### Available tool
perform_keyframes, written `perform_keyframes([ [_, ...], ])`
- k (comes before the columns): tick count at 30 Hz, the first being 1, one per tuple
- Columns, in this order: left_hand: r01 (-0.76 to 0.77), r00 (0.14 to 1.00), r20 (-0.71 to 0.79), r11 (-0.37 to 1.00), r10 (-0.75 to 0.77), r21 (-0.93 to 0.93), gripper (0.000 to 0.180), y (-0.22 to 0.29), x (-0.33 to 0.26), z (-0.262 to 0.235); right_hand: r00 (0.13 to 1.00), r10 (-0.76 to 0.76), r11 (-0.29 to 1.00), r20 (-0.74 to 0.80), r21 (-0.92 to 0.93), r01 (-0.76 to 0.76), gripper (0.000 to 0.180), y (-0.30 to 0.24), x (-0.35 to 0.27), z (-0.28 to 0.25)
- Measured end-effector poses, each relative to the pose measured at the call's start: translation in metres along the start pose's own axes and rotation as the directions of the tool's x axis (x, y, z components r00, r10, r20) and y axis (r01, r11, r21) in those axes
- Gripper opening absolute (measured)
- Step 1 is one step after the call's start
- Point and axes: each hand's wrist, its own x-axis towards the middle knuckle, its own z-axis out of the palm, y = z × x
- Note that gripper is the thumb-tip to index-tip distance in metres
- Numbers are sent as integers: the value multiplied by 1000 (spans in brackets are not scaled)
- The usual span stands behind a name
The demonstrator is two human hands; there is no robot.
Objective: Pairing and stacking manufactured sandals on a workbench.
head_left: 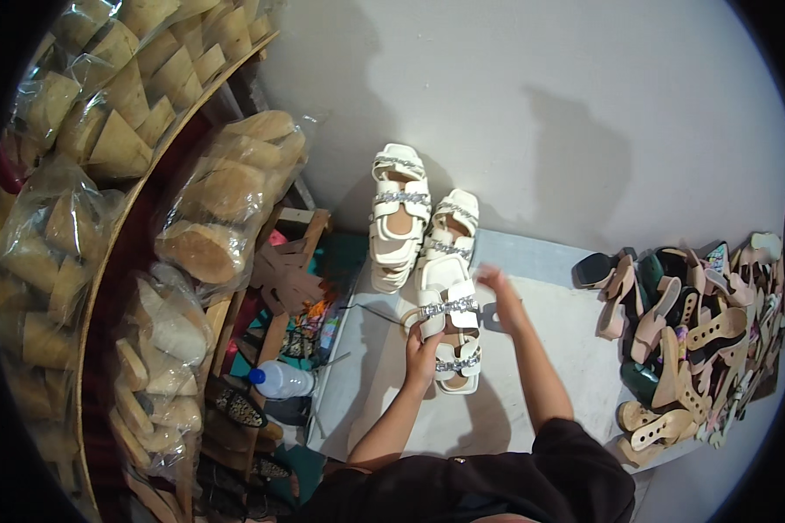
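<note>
My left hand (pixel 421 350) grips a white platform sandal (pixel 451 329) with two glittery silver straps, holding it up by its left side above the white board (pixel 576 349). My right hand (pixel 500 286) hovers open just right of the sandal's toe end, fingers spread and slightly blurred. Behind it, more white sandals of the same kind lean against the wall: a stack (pixel 399 218) on the left and another sandal (pixel 453 222) to its right.
Clear bags of wooden wedge heels (pixel 227 196) fill curved shelves on the left. A plastic water bottle (pixel 281 380) with a blue cap lies near scraps and dark shoes. A heap of beige and dark shoe soles (pixel 693 327) sits at the right.
</note>
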Motion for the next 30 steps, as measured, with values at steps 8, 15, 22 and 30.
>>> perform_keyframes([
  [8,-85,989,119,996,83,20,41,9,58,68,984,22,996,-178,-83,-38,31,-21,-33,10],
  [15,-332,943,8,940,332,76,55,36,64,37,878,95,764,-468,-531,-366,51,-61,89,34],
  [22,-303,920,-218,944,325,128,49,40,41,-12,866,-130,619,-483,-722,-310,63,-18,119,41],
  [30,-271,911,-248,932,329,240,48,35,17,-23,758,-448,696,-474,-717,-37,61,-7,65,37],
])
